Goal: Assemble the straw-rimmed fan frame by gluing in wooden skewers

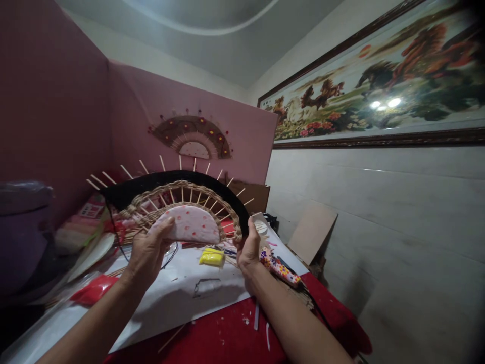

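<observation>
Both hands hold up a woven fan (182, 184) above the table. Its base is a white half-disc (193, 225) with red spots; around it run a braided tan band and a wide black band, with thin wooden sticks poking out past the rim. My left hand (148, 250) grips the lower left of the half-disc, thumb in front. My right hand (248, 247) is closed on the lower right end, by the black band. A dark cord (115, 227) hangs from the fan's left tip. The fingers behind the fan are hidden.
A finished-looking fan with flowers (193, 134) is on the pink board (246, 131) behind. On the white sheet (182, 293) lie a yellow packet (211, 257) and a red packet (94, 289). A flower-patterned object (280, 268) lies right, above red cloth (223, 333). A framed horse picture (379, 91) hangs right.
</observation>
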